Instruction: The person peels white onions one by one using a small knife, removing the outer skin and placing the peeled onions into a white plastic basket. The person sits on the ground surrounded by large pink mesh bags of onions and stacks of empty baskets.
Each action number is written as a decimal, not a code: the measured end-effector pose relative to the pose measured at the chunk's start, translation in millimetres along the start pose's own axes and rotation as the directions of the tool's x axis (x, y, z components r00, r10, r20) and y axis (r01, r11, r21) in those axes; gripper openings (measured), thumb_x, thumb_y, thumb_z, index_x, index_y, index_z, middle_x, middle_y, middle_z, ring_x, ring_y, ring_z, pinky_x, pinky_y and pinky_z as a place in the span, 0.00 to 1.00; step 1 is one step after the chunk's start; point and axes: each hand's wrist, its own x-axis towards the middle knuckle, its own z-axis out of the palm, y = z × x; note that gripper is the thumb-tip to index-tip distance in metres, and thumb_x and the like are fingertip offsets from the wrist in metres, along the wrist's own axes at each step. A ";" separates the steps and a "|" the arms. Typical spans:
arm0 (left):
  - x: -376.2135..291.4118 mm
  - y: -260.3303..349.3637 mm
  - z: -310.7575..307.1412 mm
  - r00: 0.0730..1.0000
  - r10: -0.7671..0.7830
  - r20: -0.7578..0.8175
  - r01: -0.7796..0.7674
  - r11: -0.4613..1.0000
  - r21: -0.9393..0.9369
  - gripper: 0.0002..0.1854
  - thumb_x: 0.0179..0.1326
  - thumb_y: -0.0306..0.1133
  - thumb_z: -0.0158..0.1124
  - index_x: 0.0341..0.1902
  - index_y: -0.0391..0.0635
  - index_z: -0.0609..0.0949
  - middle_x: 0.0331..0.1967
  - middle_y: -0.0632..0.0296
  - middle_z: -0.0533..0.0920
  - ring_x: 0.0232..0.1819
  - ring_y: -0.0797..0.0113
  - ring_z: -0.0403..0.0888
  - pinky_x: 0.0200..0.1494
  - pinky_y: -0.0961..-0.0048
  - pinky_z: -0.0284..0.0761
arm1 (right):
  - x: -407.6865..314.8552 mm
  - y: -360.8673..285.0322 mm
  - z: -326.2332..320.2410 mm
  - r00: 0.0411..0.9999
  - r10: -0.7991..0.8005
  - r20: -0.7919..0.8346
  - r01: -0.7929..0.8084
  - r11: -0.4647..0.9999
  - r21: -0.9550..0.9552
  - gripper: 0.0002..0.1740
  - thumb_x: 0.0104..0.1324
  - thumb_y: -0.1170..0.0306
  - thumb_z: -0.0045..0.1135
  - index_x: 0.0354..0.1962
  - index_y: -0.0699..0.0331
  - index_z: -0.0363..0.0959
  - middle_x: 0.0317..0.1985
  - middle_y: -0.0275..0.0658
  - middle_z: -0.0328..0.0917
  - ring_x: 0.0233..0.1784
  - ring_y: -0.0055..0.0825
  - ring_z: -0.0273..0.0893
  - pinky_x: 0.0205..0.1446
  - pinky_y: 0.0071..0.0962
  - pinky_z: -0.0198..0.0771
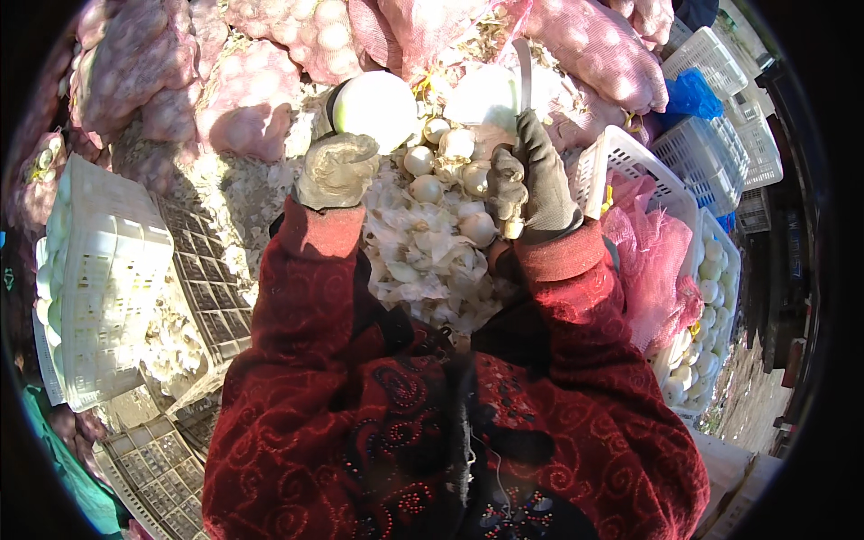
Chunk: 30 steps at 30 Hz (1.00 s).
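My left hand, in a grey work glove, is curled against the near side of a large, pale round thing that looks like a peeled white onion. Its fingertips are partly hidden. In my gloved right hand is a knife, its narrow blade pointing away from me and the light handle end showing below the fingers. Between the hands lies a small heap of unpeeled onions. Loose papery onion skins cover the space nearer my body. Behind the blade, a white shape is too bright to make out.
Pink mesh sacks of onions are piled across the far side. At right, a white plastic crate holds pink netting, beside a crate of peeled onions. More crates stand at left, one tilted.
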 end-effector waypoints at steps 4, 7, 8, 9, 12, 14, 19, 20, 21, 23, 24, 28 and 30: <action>-2.3 1.1 0.4 0.990 -0.066 -0.127 0.046 0.986 -0.159 0.35 0.42 0.28 0.63 0.58 0.39 0.66 0.52 0.53 0.73 0.52 0.61 0.72 0.53 0.67 0.70 | 0.9 25.7 5.1 0.933 -0.034 0.359 0.189 0.894 -0.406 0.15 0.70 0.68 0.35 0.51 0.67 0.57 0.46 0.39 0.65 0.43 0.23 0.68 0.44 0.17 0.66; -3.6 -2.5 1.9 0.979 -0.068 -0.193 0.039 0.988 -0.152 0.35 0.42 0.28 0.63 0.58 0.39 0.66 0.51 0.54 0.73 0.52 0.61 0.72 0.53 0.67 0.70 | 2.1 40.1 5.0 0.880 -0.236 0.411 0.433 0.752 -0.496 0.25 0.68 0.79 0.36 0.62 0.68 0.50 0.61 0.38 0.58 0.55 0.20 0.64 0.56 0.15 0.62; -3.6 -3.5 2.3 0.978 -0.069 -0.198 0.043 0.990 -0.133 0.35 0.42 0.28 0.63 0.58 0.39 0.66 0.51 0.54 0.73 0.52 0.61 0.72 0.53 0.68 0.70 | 3.2 43.6 4.8 0.909 -0.239 0.342 0.396 0.753 -0.525 0.25 0.68 0.79 0.37 0.62 0.68 0.50 0.58 0.37 0.60 0.52 0.19 0.64 0.54 0.15 0.63; -3.8 -5.1 3.2 0.976 -0.073 -0.206 0.051 0.993 -0.108 0.34 0.42 0.27 0.63 0.58 0.39 0.66 0.51 0.54 0.73 0.52 0.61 0.72 0.53 0.68 0.70 | 4.0 46.3 4.3 0.912 -0.266 0.312 0.400 0.750 -0.528 0.25 0.68 0.78 0.37 0.62 0.68 0.50 0.55 0.36 0.62 0.49 0.18 0.65 0.51 0.14 0.64; -6.1 -8.7 7.3 0.973 -0.097 -0.212 0.093 0.995 -0.030 0.34 0.42 0.27 0.63 0.59 0.39 0.66 0.51 0.54 0.73 0.52 0.61 0.72 0.53 0.68 0.70 | 8.7 50.8 2.2 0.885 -0.282 0.371 0.371 0.908 -0.194 0.28 0.67 0.76 0.43 0.64 0.65 0.49 0.41 0.32 0.68 0.40 0.15 0.66 0.43 0.14 0.66; -8.6 -12.5 11.9 0.971 -0.121 -0.206 0.125 0.992 0.003 0.34 0.42 0.27 0.62 0.59 0.40 0.66 0.51 0.55 0.73 0.52 0.61 0.72 0.53 0.68 0.70 | 13.2 53.3 0.1 0.833 -0.416 0.365 0.552 0.667 -0.501 0.31 0.65 0.73 0.47 0.64 0.65 0.48 0.40 0.36 0.71 0.39 0.17 0.67 0.44 0.15 0.66; -10.8 -24.8 23.5 0.965 -0.153 -0.214 0.156 0.988 -0.005 0.34 0.42 0.26 0.62 0.59 0.40 0.66 0.50 0.55 0.73 0.51 0.62 0.72 0.53 0.68 0.70 | 19.0 55.8 -8.4 0.770 -0.549 0.326 0.602 0.455 -0.656 0.33 0.65 0.69 0.50 0.64 0.67 0.48 0.47 0.43 0.72 0.44 0.21 0.69 0.48 0.20 0.65; -11.0 -26.6 24.9 0.963 -0.157 -0.219 0.160 0.987 -0.006 0.34 0.42 0.26 0.62 0.59 0.40 0.66 0.50 0.56 0.73 0.51 0.62 0.72 0.53 0.68 0.70 | 20.0 55.8 -8.8 0.785 -0.539 0.305 0.578 0.462 -0.673 0.31 0.65 0.70 0.49 0.63 0.66 0.49 0.47 0.43 0.72 0.45 0.20 0.69 0.49 0.19 0.65; -10.4 -27.9 25.7 0.961 -0.157 -0.227 0.159 0.987 -0.009 0.34 0.42 0.26 0.62 0.59 0.40 0.66 0.50 0.56 0.73 0.51 0.62 0.72 0.53 0.68 0.70 | 19.9 55.0 -9.0 0.800 -0.528 0.285 0.554 0.468 -0.689 0.30 0.66 0.70 0.48 0.63 0.66 0.51 0.47 0.43 0.72 0.45 0.19 0.69 0.49 0.18 0.65; -9.3 -30.0 26.5 0.959 -0.150 -0.241 0.152 0.988 -0.011 0.34 0.42 0.25 0.62 0.59 0.40 0.66 0.50 0.56 0.73 0.51 0.62 0.72 0.53 0.69 0.70 | 19.5 53.2 -6.7 0.833 -0.489 0.259 0.552 0.767 -0.328 0.26 0.67 0.70 0.45 0.61 0.65 0.54 0.45 0.41 0.73 0.44 0.18 0.69 0.47 0.16 0.66; -8.7 -30.9 26.6 0.957 -0.145 -0.251 0.146 0.989 -0.013 0.34 0.42 0.25 0.62 0.59 0.41 0.67 0.50 0.56 0.73 0.51 0.62 0.72 0.53 0.69 0.70 | 18.8 50.7 -5.0 0.866 -0.438 0.240 0.478 0.866 -0.147 0.24 0.68 0.69 0.43 0.61 0.65 0.55 0.44 0.40 0.73 0.43 0.18 0.70 0.45 0.15 0.66; -3.3 -34.7 27.4 0.947 -0.124 -0.296 0.133 0.991 0.010 0.34 0.42 0.25 0.61 0.59 0.41 0.67 0.50 0.57 0.73 0.51 0.63 0.72 0.53 0.69 0.70 | 9.4 40.2 3.3 0.897 -0.409 0.168 0.440 0.864 -0.244 0.21 0.70 0.65 0.39 0.57 0.64 0.59 0.36 0.35 0.73 0.36 0.17 0.72 0.37 0.13 0.68; 0.5 -35.4 28.2 0.932 -0.144 -0.332 0.141 0.989 -0.032 0.34 0.42 0.24 0.61 0.59 0.41 0.67 0.49 0.57 0.74 0.51 0.63 0.72 0.53 0.69 0.70 | 5.2 34.2 5.6 0.930 -0.350 0.115 0.368 0.860 -0.355 0.20 0.70 0.64 0.40 0.56 0.64 0.60 0.35 0.34 0.73 0.35 0.17 0.72 0.36 0.14 0.69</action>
